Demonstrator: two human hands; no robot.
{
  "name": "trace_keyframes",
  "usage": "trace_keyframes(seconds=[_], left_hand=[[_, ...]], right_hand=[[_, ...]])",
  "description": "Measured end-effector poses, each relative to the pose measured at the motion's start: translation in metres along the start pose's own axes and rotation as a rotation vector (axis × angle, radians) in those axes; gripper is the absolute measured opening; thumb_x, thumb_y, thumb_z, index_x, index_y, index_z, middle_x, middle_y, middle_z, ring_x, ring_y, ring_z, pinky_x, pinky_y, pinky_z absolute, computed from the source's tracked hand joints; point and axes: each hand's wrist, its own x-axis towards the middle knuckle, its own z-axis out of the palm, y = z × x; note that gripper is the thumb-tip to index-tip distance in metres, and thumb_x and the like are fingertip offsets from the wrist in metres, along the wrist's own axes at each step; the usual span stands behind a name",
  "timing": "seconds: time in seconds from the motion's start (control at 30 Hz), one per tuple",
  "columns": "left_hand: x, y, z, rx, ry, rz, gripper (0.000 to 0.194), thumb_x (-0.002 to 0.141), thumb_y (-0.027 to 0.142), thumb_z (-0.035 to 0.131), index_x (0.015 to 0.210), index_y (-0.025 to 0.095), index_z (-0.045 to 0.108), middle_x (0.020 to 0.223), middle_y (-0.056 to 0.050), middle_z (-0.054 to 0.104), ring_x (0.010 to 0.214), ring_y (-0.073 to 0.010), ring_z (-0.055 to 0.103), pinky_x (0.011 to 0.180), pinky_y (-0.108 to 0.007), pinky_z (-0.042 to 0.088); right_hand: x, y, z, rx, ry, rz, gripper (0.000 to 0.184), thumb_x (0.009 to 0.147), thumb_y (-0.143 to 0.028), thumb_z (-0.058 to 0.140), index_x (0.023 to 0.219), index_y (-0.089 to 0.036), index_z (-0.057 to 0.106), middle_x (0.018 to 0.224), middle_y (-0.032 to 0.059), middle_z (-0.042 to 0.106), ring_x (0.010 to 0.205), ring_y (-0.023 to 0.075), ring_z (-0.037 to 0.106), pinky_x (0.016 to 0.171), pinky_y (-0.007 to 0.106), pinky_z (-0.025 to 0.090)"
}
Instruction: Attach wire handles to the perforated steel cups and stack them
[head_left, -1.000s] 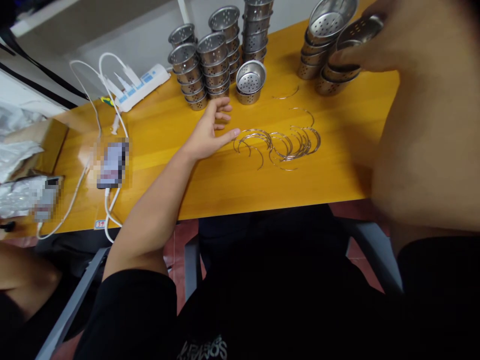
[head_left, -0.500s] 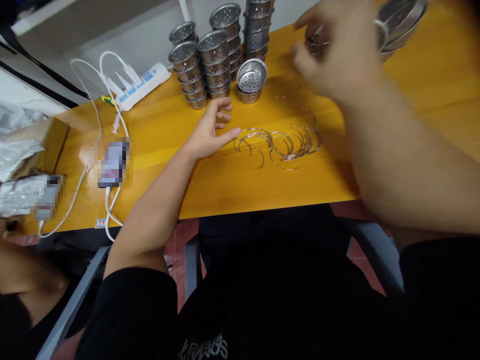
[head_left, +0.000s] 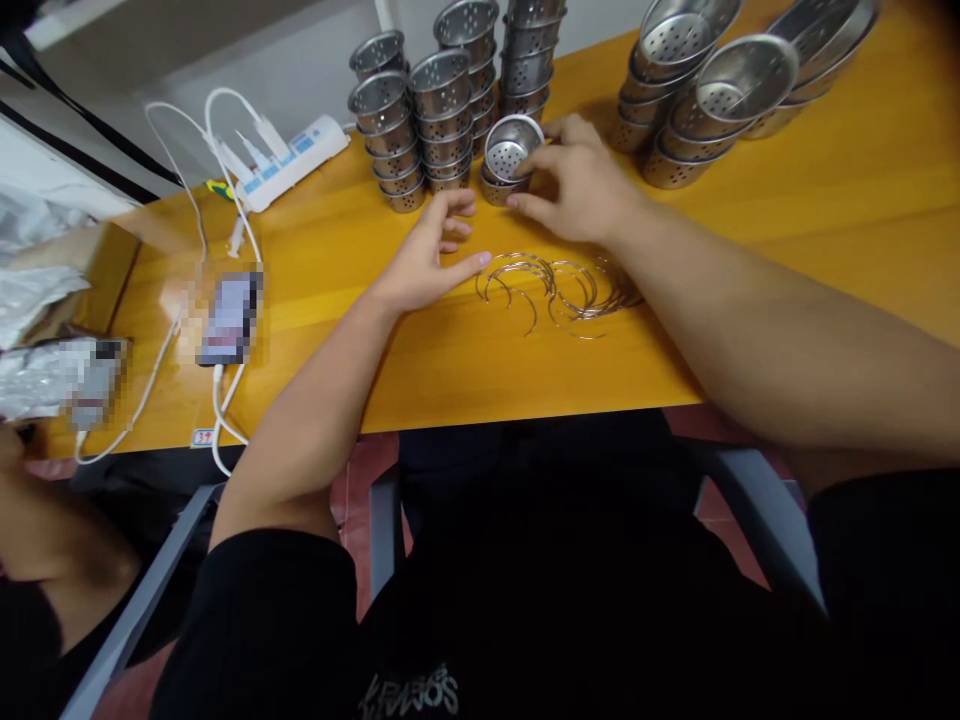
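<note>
At the middle of the table, a small perforated metal cup [head_left: 510,150] sits tilted on top of another perforated cup [head_left: 496,190]. My right hand [head_left: 577,180] is at its right side, with the fingers closed about the rim and the thumb lower down near the bottom cup. My left hand [head_left: 435,255] lies on the table with fingers apart, holding nothing. Its thumb tip is beside several loose curved metal wires [head_left: 525,268], which lie in a heap between my forearms. The right end of the heap is partly hidden behind my right forearm.
Stacks of perforated cups [head_left: 384,125] stand at the back against the wall, and more stacked cups [head_left: 690,150] at the right. A white power strip [head_left: 300,155] with cables, a phone [head_left: 231,318], and a cardboard box [head_left: 109,270] are on the left. Another person's arm [head_left: 67,540] shows at lower left.
My right hand has moved left and down from the cup stacks on the right to the small tilted cup. My left hand stays in place. The view has shifted slightly.
</note>
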Motion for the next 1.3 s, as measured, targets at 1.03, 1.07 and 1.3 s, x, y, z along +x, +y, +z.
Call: trace_keyframes(seconds=[1.03, 1.07, 1.3], left_hand=[[0.007, -0.001, -0.003, 0.083, 0.143, 0.117, 0.114, 0.105, 0.087, 0.093, 0.191, 0.035, 0.041, 0.19, -0.021, 0.061, 0.177, -0.0436, 0.07, 0.151, -0.062, 0.06], [0.008, -0.005, -0.003, 0.085, 0.152, 0.12, 0.113, 0.104, 0.086, 0.093, 0.19, 0.034, 0.042, 0.188, -0.021, 0.063, 0.176, -0.043, 0.07, 0.151, -0.061, 0.06], [0.006, 0.003, 0.001, -0.051, 0.153, 0.035, 0.11, 0.104, 0.098, 0.089, 0.183, 0.034, 0.05, 0.167, -0.016, 0.079, 0.157, -0.0381, 0.084, 0.144, -0.063, 0.067]], right_hand=[[-0.035, -0.059, -0.02, 0.286, -0.085, -0.188, 0.065, 0.118, -0.078, 0.084, 0.175, -0.049, 0.072, 0.173, 0.0033, 0.084, 0.146, 0.0385, 0.081, 0.126, 0.056, 0.067], [-0.034, -0.054, -0.025, 0.265, -0.052, -0.185, 0.061, 0.12, -0.071, 0.085, 0.173, -0.042, 0.073, 0.171, 0.0073, 0.085, 0.136, 0.0361, 0.085, 0.123, 0.053, 0.068], [-0.029, 0.01, -0.08, -0.204, -0.405, 0.188, 0.012, 0.127, -0.034, 0.094, 0.133, -0.024, 0.091, 0.113, 0.0125, 0.093, 0.092, 0.0283, 0.087, 0.098, 0.049, 0.069]])
